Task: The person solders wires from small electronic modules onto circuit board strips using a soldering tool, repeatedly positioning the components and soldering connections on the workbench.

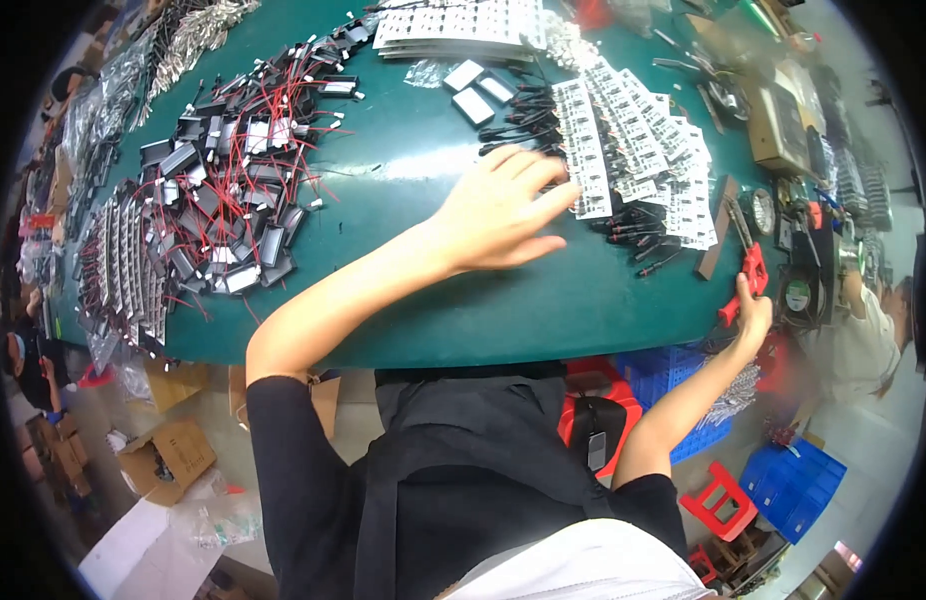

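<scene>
My left hand (508,205) reaches over the table with its fingers spread. Its fingertips lie at the near edge of a bundle of black leads (528,112) and a white printed strip (585,150); nothing shows in its grasp. More white strips fan out to the right, with black leads (638,225) poking from under them. At the table's right edge, my right hand (755,312) is closed around a red-handled tool (753,268) with a long, narrow metal front. The tool's exact kind is unclear.
A heap of black cases with red wires (233,190) covers the left side of the table (463,320). White sheets (463,28) are stacked at the back, near three white-topped black cases (473,105). A brown bar (718,228) and cardboard box (778,125) stand right; blue crates (793,487) below.
</scene>
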Demonstrator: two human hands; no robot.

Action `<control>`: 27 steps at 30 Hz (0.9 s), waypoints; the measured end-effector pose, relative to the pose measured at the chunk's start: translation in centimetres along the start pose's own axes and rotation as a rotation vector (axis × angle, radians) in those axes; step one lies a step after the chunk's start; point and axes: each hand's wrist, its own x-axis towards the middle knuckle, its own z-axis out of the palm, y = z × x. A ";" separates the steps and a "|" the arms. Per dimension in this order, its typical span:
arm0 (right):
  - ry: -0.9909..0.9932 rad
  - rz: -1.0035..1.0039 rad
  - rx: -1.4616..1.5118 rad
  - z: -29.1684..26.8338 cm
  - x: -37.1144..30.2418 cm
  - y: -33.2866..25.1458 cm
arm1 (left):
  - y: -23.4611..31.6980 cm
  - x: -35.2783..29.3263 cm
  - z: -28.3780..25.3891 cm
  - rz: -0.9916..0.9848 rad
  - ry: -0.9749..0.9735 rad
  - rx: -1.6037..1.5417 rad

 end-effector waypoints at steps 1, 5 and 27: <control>0.007 -0.008 -0.013 0.1 0.2 0.5 | 0.2 1.4 1.5 -0.003 0.014 0.082; -0.159 0.142 0.635 -0.5 -0.5 0.3 | -0.3 3.5 5.7 0.015 0.081 0.166; 0.704 -1.036 0.564 -20.3 -10.4 2.6 | 11.0 -10.8 0.9 -0.163 -0.281 -0.093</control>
